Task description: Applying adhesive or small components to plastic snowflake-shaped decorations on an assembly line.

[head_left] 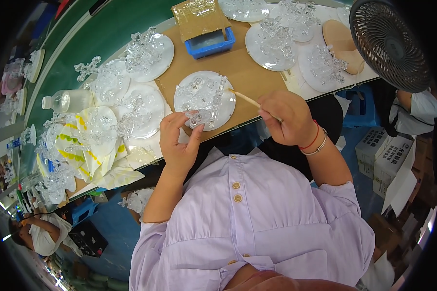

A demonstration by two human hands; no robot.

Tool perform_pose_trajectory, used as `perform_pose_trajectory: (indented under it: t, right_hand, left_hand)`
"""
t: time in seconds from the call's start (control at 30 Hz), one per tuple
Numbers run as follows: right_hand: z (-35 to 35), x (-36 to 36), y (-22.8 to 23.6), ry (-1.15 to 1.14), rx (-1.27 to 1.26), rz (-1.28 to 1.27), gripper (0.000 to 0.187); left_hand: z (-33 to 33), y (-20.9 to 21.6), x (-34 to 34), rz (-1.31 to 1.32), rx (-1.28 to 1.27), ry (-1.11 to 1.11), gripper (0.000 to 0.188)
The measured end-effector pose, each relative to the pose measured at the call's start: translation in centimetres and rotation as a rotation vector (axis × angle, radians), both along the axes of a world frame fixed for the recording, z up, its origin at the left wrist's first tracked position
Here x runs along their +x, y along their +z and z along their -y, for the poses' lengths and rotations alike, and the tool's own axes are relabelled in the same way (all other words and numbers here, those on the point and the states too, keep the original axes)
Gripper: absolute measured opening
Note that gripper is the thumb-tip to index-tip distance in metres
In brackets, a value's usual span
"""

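Note:
A round white disc (222,109) lies on brown cardboard in front of me, with a cluster of clear plastic pieces (206,99) standing on it. At the disc's near left edge, the thumb and fingers of my left hand (178,140) close around the lower end of the clear cluster. From the right, my right hand (287,117) pinches a thin pale wooden stick (247,100). The stick's orange-brown tip points at the right side of the cluster, close to it; whether they touch I cannot tell.
Several similar discs with clear pieces stand left (155,53) and right (272,48). A blue tray (211,48) under a cardboard flap is at the back. A black fan (393,48), plastic bottle (68,101) and yellow-marked sheets (99,160) flank the work. Cartons (386,155) stand on the floor.

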State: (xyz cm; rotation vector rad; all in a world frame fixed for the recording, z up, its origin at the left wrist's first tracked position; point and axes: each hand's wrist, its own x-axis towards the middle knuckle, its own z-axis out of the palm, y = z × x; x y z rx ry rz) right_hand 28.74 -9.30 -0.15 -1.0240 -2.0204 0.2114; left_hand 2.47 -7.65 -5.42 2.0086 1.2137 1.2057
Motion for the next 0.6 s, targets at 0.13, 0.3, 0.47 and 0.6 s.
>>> perform_pose_trajectory:
  t: [0.13, 0.3, 0.47, 0.6]
  right_hand:
    - [1.6, 0.4, 0.4, 0.056, -0.099, 0.051, 0.015]
    - [1.4, 0.0, 0.7, 0.136, -0.038, -0.003, 0.014]
    - [1.2, -0.5, 0.6, 0.136, 0.036, 0.113, 0.018]
    - [2.3, -0.9, 0.5, 0.239, 0.010, 0.082, 0.021]
  left_hand:
    - [0.0, 0.3, -0.3, -0.019, -0.032, -0.018, 0.035]
    - [0.0, 0.4, -0.8, -0.056, -0.095, -0.033, 0.036]
    - [0.3, 1.4, -0.5, -0.059, -0.160, -0.021, 0.034]
    - [0.6, 1.3, 0.0, -0.053, -0.124, -0.028, 0.032]
